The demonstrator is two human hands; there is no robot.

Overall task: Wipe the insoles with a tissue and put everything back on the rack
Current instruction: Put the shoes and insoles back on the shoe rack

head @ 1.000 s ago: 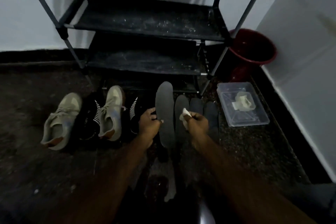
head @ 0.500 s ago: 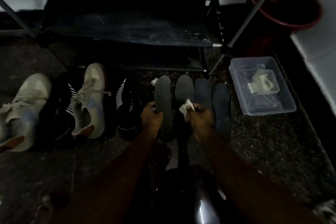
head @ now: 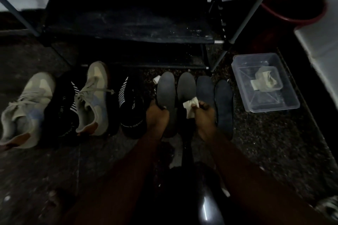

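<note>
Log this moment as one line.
stage: wiping | left hand: grips leftmost insole | right hand: pinches tissue | shoes: on floor, off rack

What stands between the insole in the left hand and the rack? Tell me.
Nothing visible does. The left hand grips the leftmost insole, its toe pointing at the rack; only dark floor lies between. A small white scrap lies beside the toe, left of the path.

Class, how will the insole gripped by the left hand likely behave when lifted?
Probably light: the left hand grips the insole alone. Thin and flat, so it likely bends. Its matte surface seems unlikely to slip.
</note>
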